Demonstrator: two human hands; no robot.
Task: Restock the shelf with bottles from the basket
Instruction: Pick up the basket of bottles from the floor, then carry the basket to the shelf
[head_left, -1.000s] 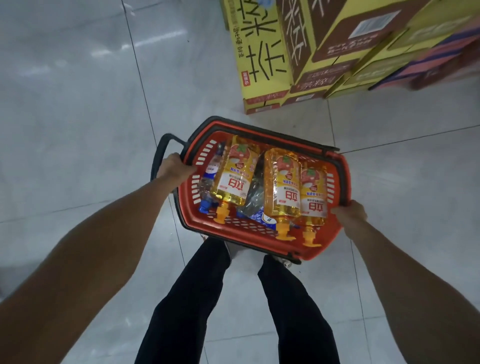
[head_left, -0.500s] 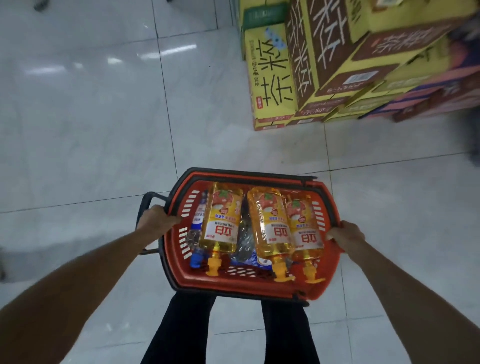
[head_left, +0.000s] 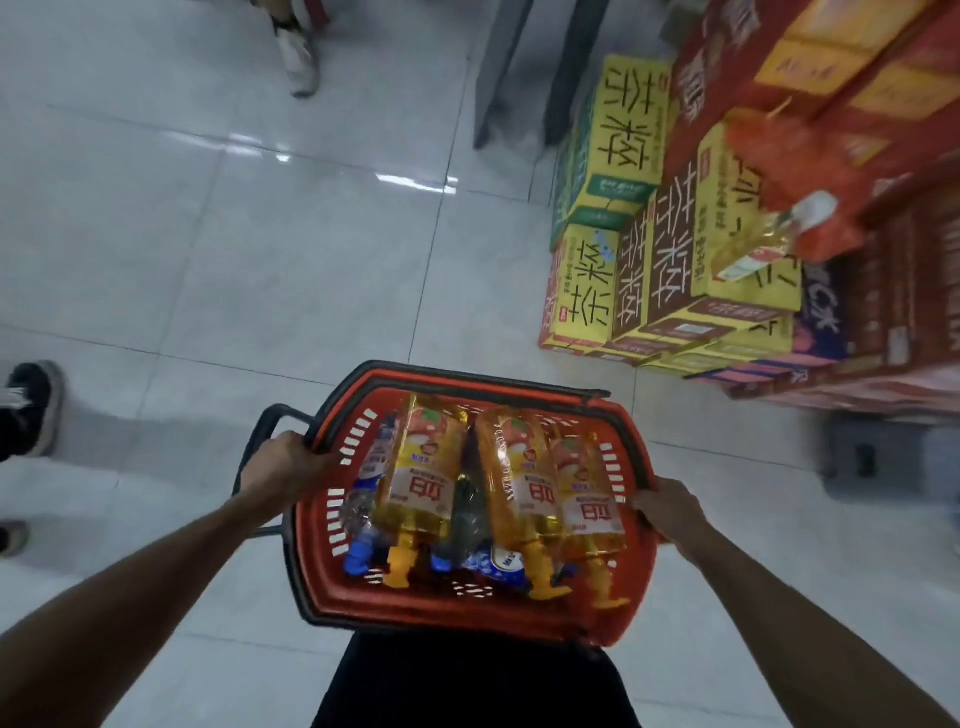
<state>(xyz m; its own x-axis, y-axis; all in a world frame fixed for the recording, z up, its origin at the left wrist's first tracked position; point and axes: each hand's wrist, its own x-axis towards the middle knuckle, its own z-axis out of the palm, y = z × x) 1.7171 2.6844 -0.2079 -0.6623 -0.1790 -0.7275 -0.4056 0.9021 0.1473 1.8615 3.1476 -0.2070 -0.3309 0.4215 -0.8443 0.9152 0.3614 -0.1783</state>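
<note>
On basket (head_left: 457, 605) rim, left hand (head_left: 283, 467), right hand (head_left: 670, 512) (clenched, arms outstretched).

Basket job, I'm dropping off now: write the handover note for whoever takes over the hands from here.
Left hand: grips the red basket at its left rim.
Right hand: grips the right rim; the basket is held up in front of the body.
Things: three yellow bottles lie side by side in the basket, caps toward the person, on top of blue-capped bottles.
Done: nothing visibly shelved.
Left: reach the shelf (none plainly in view; stacked cartons stand ahead on the right), then shelve the bottles. Other people's shoes are nearby.
</note>
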